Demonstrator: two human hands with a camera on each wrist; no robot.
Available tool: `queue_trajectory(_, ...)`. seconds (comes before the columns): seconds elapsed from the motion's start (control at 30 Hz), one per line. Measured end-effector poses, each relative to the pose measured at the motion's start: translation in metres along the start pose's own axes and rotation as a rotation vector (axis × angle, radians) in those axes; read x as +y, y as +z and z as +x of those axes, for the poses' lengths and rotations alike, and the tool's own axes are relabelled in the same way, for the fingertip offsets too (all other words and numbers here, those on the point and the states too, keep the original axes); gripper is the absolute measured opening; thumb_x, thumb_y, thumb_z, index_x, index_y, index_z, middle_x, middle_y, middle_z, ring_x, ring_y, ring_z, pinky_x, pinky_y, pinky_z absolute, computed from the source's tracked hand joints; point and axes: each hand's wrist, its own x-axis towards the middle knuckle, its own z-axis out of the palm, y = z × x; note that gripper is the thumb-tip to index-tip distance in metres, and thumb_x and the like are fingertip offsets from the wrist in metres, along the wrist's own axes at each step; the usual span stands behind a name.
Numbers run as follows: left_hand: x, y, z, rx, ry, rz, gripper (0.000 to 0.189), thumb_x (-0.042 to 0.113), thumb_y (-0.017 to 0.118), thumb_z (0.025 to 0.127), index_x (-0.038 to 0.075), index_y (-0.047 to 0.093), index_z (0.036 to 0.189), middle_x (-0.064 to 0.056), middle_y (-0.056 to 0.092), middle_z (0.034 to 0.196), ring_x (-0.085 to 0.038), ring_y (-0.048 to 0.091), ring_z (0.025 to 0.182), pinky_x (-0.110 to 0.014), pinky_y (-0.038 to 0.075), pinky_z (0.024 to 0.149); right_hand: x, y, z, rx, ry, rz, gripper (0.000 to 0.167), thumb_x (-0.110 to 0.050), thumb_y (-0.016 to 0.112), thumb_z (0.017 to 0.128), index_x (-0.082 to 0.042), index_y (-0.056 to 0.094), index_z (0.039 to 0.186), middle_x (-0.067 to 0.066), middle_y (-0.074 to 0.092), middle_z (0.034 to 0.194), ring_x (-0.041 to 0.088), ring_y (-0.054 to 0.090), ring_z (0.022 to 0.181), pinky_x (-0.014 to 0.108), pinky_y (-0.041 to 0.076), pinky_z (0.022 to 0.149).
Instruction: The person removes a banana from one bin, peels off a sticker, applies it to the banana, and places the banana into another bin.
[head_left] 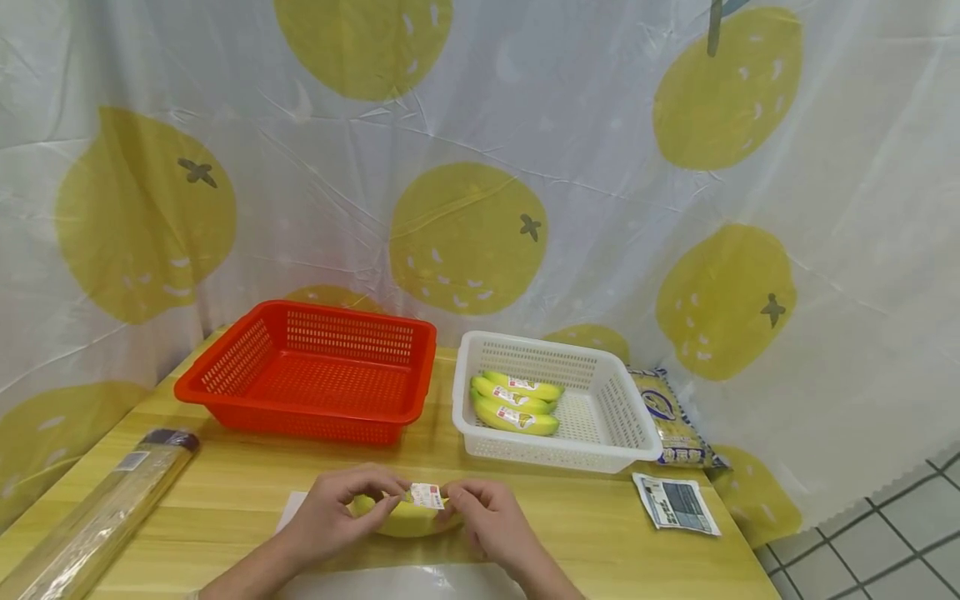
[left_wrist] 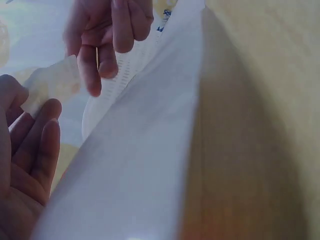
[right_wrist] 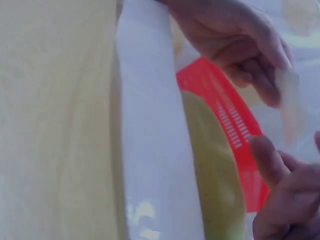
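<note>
A banana (head_left: 405, 526) lies on the table between the two hands. My left hand (head_left: 335, 510) pinches one end of a small white printed label (head_left: 427, 495) above it; the left wrist view shows the label (left_wrist: 56, 82) raised off the fruit between thumb and fingers. At the label's other end is my right hand (head_left: 491, 518), its fingers loosely bent. In the right wrist view a gap shows between the right thumb (right_wrist: 265, 152) and the blurred label (right_wrist: 290, 105). Whether another right finger touches the label is unclear. A white glossy sheet (head_left: 401, 583) lies nearest me.
Behind the hands stand a red basket (head_left: 307, 423) and a white basket (head_left: 551, 454) with three labelled bananas (head_left: 517, 419). At right are a yellow bag (head_left: 671, 425) and a small packet (head_left: 675, 503). A long clear-wrapped roll (head_left: 105, 517) lies at left.
</note>
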Motion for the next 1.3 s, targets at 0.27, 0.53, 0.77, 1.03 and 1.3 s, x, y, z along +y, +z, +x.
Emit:
queue_trajectory(0.27,-0.003,0.000,0.001,-0.101,0.125,-0.015,0.036,-0.012,0.083,0.072,0.010,0.077,0.100,-0.015,0.074,0.108,-0.025,0.073,0.096,-0.020,0.057,0.087,0.007,0.015,0.005,0.085,-0.048,0.132,0.024,-0.015,0.071,0.097,0.005,0.071,0.111,-0.001,0.067,0.087,0.003,0.042,0.044,0.017,0.034,0.042)
queue_trajectory(0.53,0.008,0.000,0.002,-0.065,-0.155,0.134,0.047,-0.002,0.085,0.080,0.013,0.070,0.123,-0.002,0.071,0.117,-0.009,0.073,0.085,-0.023,0.058,0.070,0.009,0.017,0.005,0.244,-0.284,-0.066,0.007,-0.013,0.076,0.093,-0.007,0.080,0.096,0.013,0.072,0.093,0.002,0.053,0.069,0.015,0.045,0.057)
queue_trajectory(0.77,0.007,-0.002,-0.001,-0.083,-0.303,0.211,0.025,0.010,0.085,0.084,0.028,0.073,0.096,0.019,0.071,0.086,0.002,0.064,0.076,-0.027,0.055,0.068,0.009,0.020,0.005,0.270,-0.285,-0.104,0.012,-0.013,0.080,0.090,-0.012,0.080,0.102,0.012,0.074,0.090,0.003,0.061,0.076,0.017,0.051,0.066)
queue_trajectory(1.03,0.004,-0.003,-0.004,-0.174,-0.490,0.058,0.010,0.020,0.076,0.094,0.026,0.069,0.092,0.016,0.068,0.082,0.000,0.061,0.073,-0.024,0.052,0.063,0.018,0.019,0.007,0.309,-0.477,-0.414,0.009,-0.010,0.081,0.087,-0.018,0.077,0.088,-0.009,0.072,0.090,0.012,0.061,0.096,0.034,0.051,0.086)
queue_trajectory(1.3,0.001,-0.001,-0.005,-0.207,-0.499,-0.006,0.011,0.017,0.077,0.094,0.024,0.068,0.093,0.012,0.068,0.081,-0.001,0.062,0.072,-0.024,0.052,0.062,0.020,0.018,0.006,0.284,-0.391,-0.475,0.018,-0.013,0.082,0.085,-0.025,0.070,0.082,-0.016,0.071,0.090,0.015,0.059,0.108,0.043,0.037,0.100)
